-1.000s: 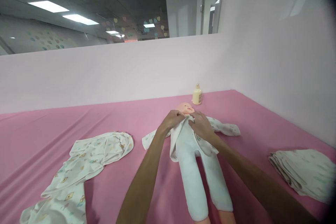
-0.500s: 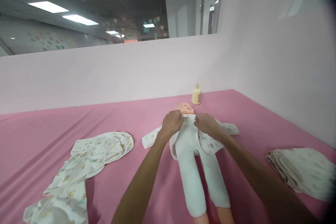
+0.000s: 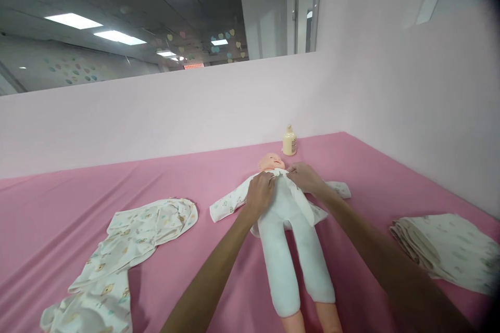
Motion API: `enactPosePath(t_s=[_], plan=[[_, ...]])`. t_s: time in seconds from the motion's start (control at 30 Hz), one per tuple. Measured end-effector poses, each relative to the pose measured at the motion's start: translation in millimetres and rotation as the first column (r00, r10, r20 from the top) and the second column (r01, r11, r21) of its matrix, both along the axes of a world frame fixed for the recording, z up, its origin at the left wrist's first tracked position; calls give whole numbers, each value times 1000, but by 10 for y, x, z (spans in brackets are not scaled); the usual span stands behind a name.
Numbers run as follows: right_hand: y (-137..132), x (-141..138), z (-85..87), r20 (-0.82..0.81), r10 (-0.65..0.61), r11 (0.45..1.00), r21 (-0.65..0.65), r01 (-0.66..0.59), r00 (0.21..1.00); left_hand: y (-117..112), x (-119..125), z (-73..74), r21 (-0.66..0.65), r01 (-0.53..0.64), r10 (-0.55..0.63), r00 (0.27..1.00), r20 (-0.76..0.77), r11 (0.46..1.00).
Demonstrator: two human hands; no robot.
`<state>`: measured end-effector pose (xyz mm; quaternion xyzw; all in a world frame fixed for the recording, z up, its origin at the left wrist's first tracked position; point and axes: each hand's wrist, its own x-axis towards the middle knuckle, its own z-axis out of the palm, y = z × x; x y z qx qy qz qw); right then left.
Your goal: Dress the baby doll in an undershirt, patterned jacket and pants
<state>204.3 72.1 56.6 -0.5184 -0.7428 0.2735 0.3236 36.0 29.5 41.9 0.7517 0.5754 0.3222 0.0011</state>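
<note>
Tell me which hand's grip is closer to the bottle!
Right. The right grip is below the bottle in view, slightly right; the left grip is farther down, to its left.

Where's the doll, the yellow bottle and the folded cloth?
Doll [image 3: 282, 212]: head view, on its white torso.
Yellow bottle [image 3: 289, 144]: head view, on its body.
Folded cloth [image 3: 451, 247]: head view, on its top.

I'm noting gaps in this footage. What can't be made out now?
All in the head view:
Feet of the doll: cut off by the bottom edge.
Print on the bottle: too small to read.
Part of the shirt: hidden behind the right hand.
Grip of the left hand: mostly hidden by its knuckles.
</note>
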Motion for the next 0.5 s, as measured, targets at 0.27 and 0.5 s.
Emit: enactPosePath(t_s=[0.27, 0.5], plan=[[5, 100, -28, 99, 50, 995, -89, -41, 994, 26, 15, -23, 13, 22, -22, 1000, -12, 1000], [-13, 111, -29, -163, 70, 985, -142, -93, 984, -30, 54, -17, 21, 15, -13, 998, -62, 1000]])
